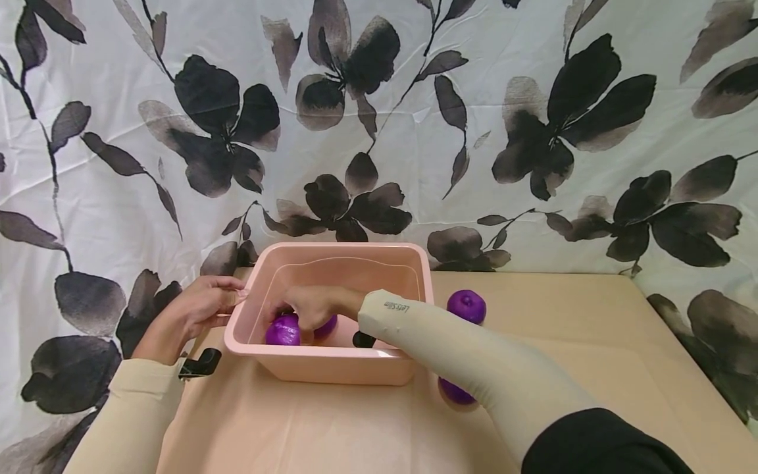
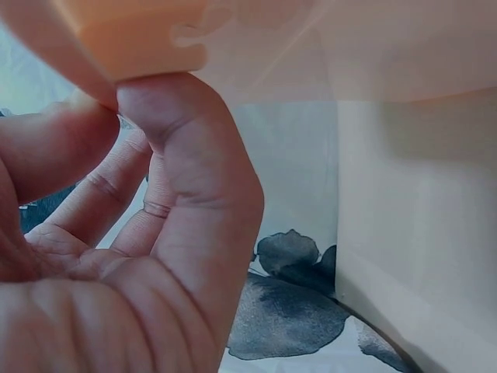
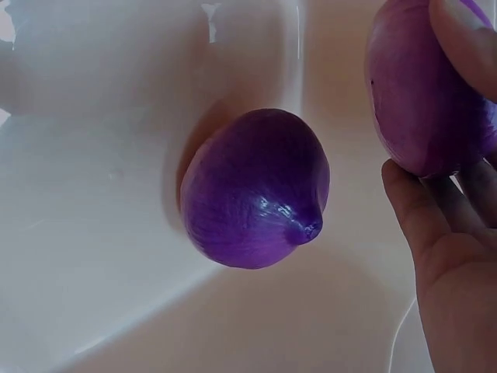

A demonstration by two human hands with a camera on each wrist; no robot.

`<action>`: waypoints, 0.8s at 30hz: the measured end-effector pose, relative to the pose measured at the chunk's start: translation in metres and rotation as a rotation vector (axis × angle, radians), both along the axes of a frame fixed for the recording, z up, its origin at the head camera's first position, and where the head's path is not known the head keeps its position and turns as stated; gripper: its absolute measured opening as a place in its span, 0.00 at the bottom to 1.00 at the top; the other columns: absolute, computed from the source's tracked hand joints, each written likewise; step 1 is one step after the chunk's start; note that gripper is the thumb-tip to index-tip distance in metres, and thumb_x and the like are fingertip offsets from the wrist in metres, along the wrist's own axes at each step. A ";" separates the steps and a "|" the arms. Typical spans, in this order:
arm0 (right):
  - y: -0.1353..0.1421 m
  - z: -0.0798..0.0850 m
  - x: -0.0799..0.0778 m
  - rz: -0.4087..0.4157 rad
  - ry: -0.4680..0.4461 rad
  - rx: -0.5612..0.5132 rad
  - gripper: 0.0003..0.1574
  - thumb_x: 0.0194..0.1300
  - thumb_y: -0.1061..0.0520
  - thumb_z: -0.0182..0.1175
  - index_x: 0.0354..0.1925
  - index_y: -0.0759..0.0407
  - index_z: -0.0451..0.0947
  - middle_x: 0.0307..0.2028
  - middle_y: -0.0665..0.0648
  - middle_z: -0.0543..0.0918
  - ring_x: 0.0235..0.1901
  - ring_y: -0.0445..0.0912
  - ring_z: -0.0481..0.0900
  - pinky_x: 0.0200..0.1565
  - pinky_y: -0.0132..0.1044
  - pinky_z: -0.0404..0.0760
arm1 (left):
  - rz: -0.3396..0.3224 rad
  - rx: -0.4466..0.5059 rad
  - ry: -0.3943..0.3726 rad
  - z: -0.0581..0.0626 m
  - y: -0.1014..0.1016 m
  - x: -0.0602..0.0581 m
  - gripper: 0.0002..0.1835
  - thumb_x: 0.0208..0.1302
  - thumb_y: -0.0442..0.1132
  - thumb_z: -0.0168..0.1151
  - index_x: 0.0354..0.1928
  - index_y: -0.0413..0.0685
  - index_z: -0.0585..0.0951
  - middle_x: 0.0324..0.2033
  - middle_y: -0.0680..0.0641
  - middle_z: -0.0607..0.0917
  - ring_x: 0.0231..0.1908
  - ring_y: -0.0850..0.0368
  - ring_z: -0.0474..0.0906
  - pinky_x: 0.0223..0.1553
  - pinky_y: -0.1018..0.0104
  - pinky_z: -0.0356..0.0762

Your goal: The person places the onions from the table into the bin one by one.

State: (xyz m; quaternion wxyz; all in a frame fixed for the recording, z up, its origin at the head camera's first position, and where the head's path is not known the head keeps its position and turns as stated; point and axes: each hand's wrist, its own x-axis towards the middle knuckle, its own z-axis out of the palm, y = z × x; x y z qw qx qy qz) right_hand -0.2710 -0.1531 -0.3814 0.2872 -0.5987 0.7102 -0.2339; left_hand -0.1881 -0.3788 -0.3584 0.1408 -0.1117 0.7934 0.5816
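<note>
A pink plastic tub [image 1: 343,365] stands on the table. My left hand [image 1: 204,306] pinches its left rim between thumb and fingers, seen close up in the left wrist view. Reaching down inside, my right hand [image 1: 314,306] grips a shiny purple onion [image 1: 283,330] near the tub's left end. The right wrist view shows that held onion [image 3: 423,93] between thumb and fingertips. A second purple onion [image 3: 256,190] lies on the tub floor beside it, its pointed tip showing; in the head view the right hand partly covers it.
Right of the tub, one purple onion [image 1: 466,306] sits on the brown-covered table [image 1: 562,329]. Another onion [image 1: 456,392] lies nearer the front, partly behind the right sleeve [image 1: 474,355]. A white floral cloth [image 1: 426,164] hangs behind the table.
</note>
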 end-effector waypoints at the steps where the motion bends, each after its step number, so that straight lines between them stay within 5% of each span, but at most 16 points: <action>1: 0.000 0.000 0.000 0.003 0.004 0.003 0.45 0.39 0.75 0.75 0.60 0.59 0.81 0.57 0.55 0.86 0.54 0.43 0.79 0.64 0.27 0.74 | 0.001 -0.005 -0.001 0.000 0.000 0.000 0.11 0.73 0.31 0.54 0.53 0.43 0.79 0.32 0.57 0.82 0.34 0.64 0.81 0.38 0.66 0.86; 7: 0.002 -0.004 -0.001 0.014 0.033 0.044 0.42 0.44 0.76 0.71 0.59 0.57 0.80 0.55 0.53 0.84 0.54 0.42 0.77 0.61 0.25 0.74 | -0.002 -0.023 -0.002 0.001 0.005 -0.002 0.09 0.74 0.32 0.56 0.51 0.44 0.82 0.33 0.57 0.83 0.35 0.62 0.82 0.39 0.65 0.87; 12: 0.010 0.002 -0.003 -0.064 0.017 0.203 0.54 0.47 0.70 0.73 0.73 0.56 0.68 0.72 0.56 0.74 0.70 0.48 0.71 0.68 0.35 0.76 | -0.005 -0.019 0.001 0.000 0.008 -0.004 0.09 0.74 0.32 0.57 0.51 0.44 0.82 0.32 0.57 0.84 0.35 0.62 0.83 0.39 0.65 0.87; 17: 0.030 0.024 -0.013 -0.211 -0.032 0.248 0.55 0.52 0.64 0.75 0.76 0.59 0.64 0.77 0.61 0.68 0.77 0.56 0.65 0.78 0.46 0.65 | -0.005 -0.032 -0.003 0.001 0.007 -0.005 0.11 0.75 0.33 0.57 0.54 0.42 0.81 0.33 0.57 0.84 0.35 0.63 0.83 0.39 0.65 0.87; 24: 0.074 0.068 -0.030 -0.341 -0.042 0.137 0.52 0.55 0.63 0.74 0.75 0.57 0.66 0.75 0.59 0.72 0.77 0.53 0.67 0.75 0.48 0.69 | -0.006 -0.037 -0.008 0.001 -0.002 -0.004 0.12 0.76 0.33 0.56 0.56 0.41 0.80 0.33 0.58 0.84 0.35 0.63 0.83 0.39 0.65 0.87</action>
